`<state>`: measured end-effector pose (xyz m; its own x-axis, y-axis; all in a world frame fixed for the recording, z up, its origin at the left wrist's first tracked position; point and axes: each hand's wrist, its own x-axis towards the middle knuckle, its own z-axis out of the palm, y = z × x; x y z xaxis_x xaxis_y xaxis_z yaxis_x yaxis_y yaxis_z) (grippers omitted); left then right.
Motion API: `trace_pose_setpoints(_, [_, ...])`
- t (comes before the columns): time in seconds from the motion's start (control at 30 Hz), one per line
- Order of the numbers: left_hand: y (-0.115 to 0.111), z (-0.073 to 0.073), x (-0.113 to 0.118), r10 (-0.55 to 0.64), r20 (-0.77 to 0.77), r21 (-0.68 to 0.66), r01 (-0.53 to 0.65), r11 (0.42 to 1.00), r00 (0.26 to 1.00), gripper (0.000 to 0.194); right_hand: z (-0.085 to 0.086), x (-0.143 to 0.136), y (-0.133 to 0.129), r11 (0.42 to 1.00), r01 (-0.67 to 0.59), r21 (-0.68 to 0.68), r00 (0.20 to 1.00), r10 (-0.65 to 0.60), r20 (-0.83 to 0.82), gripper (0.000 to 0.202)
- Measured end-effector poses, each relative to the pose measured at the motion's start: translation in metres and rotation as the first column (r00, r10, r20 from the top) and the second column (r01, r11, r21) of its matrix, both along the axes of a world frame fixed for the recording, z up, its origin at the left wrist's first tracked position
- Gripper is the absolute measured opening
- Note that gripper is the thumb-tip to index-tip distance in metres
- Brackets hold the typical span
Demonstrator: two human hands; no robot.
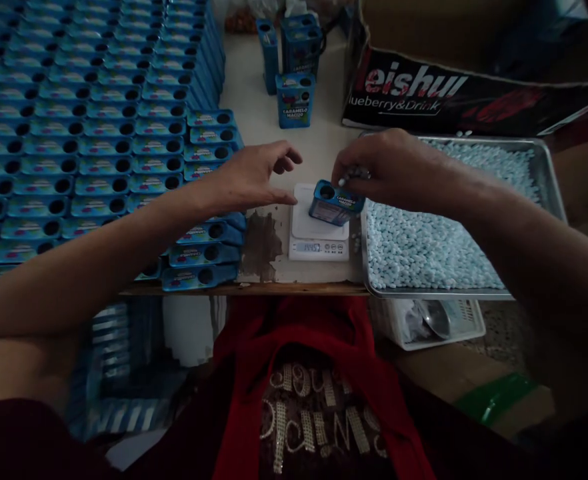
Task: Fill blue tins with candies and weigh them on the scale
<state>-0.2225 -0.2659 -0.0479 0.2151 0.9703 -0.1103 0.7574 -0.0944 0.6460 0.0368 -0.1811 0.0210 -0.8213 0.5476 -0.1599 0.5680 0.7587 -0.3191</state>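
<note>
A small blue tin [335, 205] with a round hole in its top stands on a white digital scale [319, 248], whose display is lit. My right hand [387, 167] is just above and behind the tin, its fingers closed round several small whitish candies [357, 173]. To the left of the scale hovers my left hand [259, 175], fingers apart and thumb towards the scale, with nothing in it. A metal tray [554, 177] full of pale blue-white candies [424, 247] lies under my right forearm.
Rows of blue tins [81, 127] crowd the left side. Three or so more tins [295, 103] stand at the back, beside a black printed cardboard box [404, 93]. Below the table edge [304, 289] sits a white basket [477, 327] with a metal scoop [437, 319].
</note>
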Motion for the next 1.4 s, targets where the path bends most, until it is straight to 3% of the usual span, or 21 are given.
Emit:
trace_pose_setpoints(0.13, [-0.005, 0.000, -0.016, 0.006, -0.013, 0.005, -0.006, 1.000, 1.000, 0.075, 0.006, -0.023, -0.012, 0.992, -0.076, 0.102, 0.981, 0.056, 0.185, 0.034])
trace_pose_setpoints(0.3, [-0.009, 0.006, -0.016, -0.003, -0.045, -0.018, 0.002, 1.000, 0.999, 0.087, 0.022, -0.040, -0.029, 0.984, -0.105, 0.143, 0.911, 0.037, 0.410, 0.050])
trace_pose_setpoints(0.4, [-0.014, 0.019, -0.011, 0.000, -0.067, -0.054, -0.004, 0.999, 0.998, 0.088, 0.028, -0.041, -0.034, 0.983, -0.125, 0.135, 0.913, 0.061, 0.403, 0.049])
trace_pose_setpoints(0.5, [-0.017, 0.033, -0.009, 0.014, -0.079, -0.082, -0.021, 0.996, 0.997, 0.087, 0.025, -0.035, -0.033, 0.986, -0.064, 0.152, 0.955, 0.016, 0.295, 0.043])
trace_pose_setpoints(0.6, [-0.018, 0.040, -0.011, 0.035, -0.090, -0.086, -0.043, 0.995, 0.995, 0.088, 0.016, -0.020, -0.026, 0.988, 0.047, 0.147, 0.995, -0.059, 0.077, 0.036])
trace_pose_setpoints(0.7, [-0.018, 0.044, -0.015, 0.049, -0.098, -0.111, -0.060, 0.992, 0.994, 0.093, 0.006, 0.011, -0.017, 0.978, 0.166, 0.124, 0.982, -0.153, -0.109, 0.024])
trace_pose_setpoints(0.8, [-0.019, 0.050, -0.015, 0.058, -0.122, -0.117, -0.073, 0.990, 0.991, 0.093, -0.007, 0.058, -0.006, 0.946, 0.320, 0.058, 0.932, -0.303, -0.198, 0.015])
trace_pose_setpoints(0.9, [-0.020, 0.059, -0.007, 0.072, -0.145, -0.061, -0.082, 0.995, 0.987, 0.085, -0.030, 0.115, 0.004, 0.895, 0.446, 0.027, 0.880, -0.433, -0.193, 0.012])
trace_pose_setpoints(1.0, [-0.019, 0.067, 0.010, 0.050, -0.168, -0.002, -0.051, 0.999, 0.985, 0.077, -0.061, 0.168, 0.016, 0.899, 0.438, 0.012, 0.882, -0.427, -0.200, 0.005])
trace_pose_setpoints(1.1, [-0.012, 0.072, 0.030, -0.021, -0.201, 0.061, 0.034, 0.998, 0.979, 0.073, -0.085, 0.201, 0.024, 0.928, 0.371, 0.031, 0.922, -0.364, -0.136, 0.006])
trace_pose_setpoints(1.23, [0.002, 0.066, 0.053, -0.167, -0.266, 0.122, 0.205, 0.971, 0.949, 0.066, -0.094, 0.203, 0.021, 0.938, 0.331, 0.103, 0.939, -0.338, 0.066, 0.020])
trace_pose_setpoints(1.4, [0.014, 0.044, 0.086, -0.375, -0.386, 0.133, 0.453, 0.882, 0.843, 0.061, -0.103, 0.170, -0.011, 0.965, 0.229, 0.127, 0.956, -0.247, 0.156, 0.047])
